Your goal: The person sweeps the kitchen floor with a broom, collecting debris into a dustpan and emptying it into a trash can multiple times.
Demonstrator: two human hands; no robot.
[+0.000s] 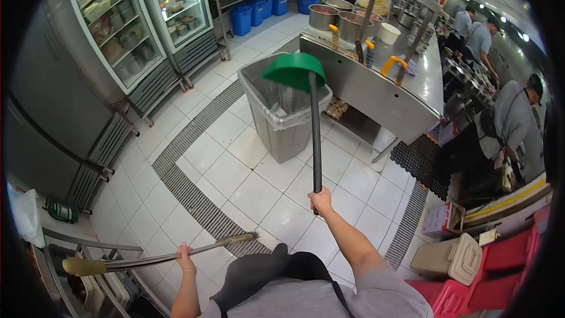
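Observation:
My right hand (321,201) grips the lower end of a long black handle, which carries a green dustpan (294,69). The dustpan is raised over the mouth of a tall grey trash bin (276,138) with a clear plastic liner; whether anything lies in the pan is hidden. At lower left, my left hand (185,256) is closed around the shaft of a broom (218,244). It is held low and slanting, a dark bristly tip to the right and a yellowish end to the left.
Glass-door fridges (118,26) stand at left. Behind the bin is a steel counter (421,85) with pots and knives. Floor drain grates (194,197) cross the white tiles. At right, a person (515,115) works near a black mat (421,162); pink and beige bins (438,262) sit below.

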